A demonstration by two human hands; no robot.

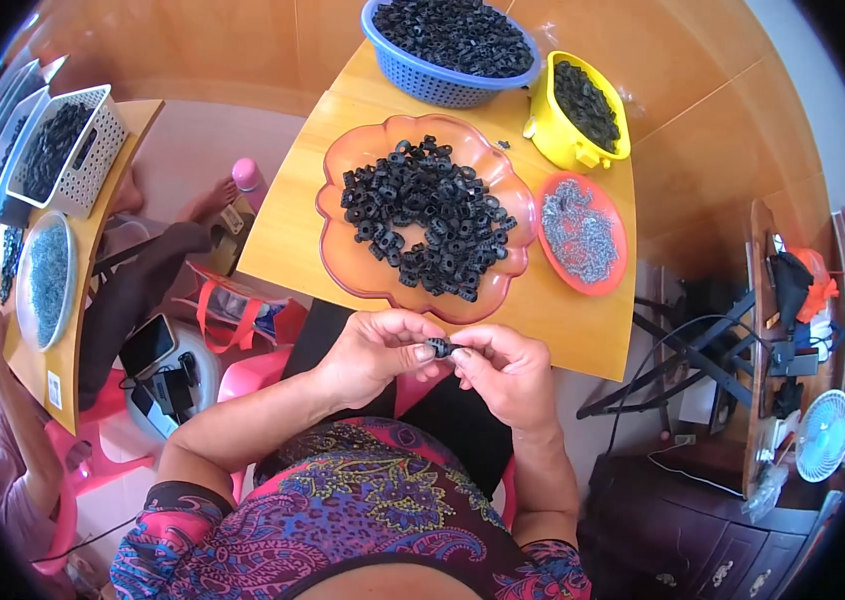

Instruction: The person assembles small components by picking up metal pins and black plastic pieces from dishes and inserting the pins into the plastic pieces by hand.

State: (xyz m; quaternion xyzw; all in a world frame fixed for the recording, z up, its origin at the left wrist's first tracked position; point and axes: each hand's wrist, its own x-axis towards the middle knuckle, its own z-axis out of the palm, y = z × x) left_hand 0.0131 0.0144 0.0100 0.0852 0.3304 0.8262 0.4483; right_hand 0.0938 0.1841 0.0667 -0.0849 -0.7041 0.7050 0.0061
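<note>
My left hand (381, 352) and my right hand (510, 375) meet just off the table's near edge. Between them is a small black plastic cord lock (440, 348), pinched by the thumb and fingers of both hands. Its fine details are partly covered by my fingertips. Just beyond my hands, a scalloped, translucent orange tray (343, 270) holds a heap of black cord lock pieces (443, 225). To its right lies a smaller orange-red plate (611, 280) with a pile of tiny silvery springs (580, 230).
A blue basket (433, 85) and a yellow tub (558, 145), both filled with black parts, stand at the far side of the wooden table (283, 230). On the left, another person (18, 440) sits at a second table (108, 215). A small fan (825, 435) is at right.
</note>
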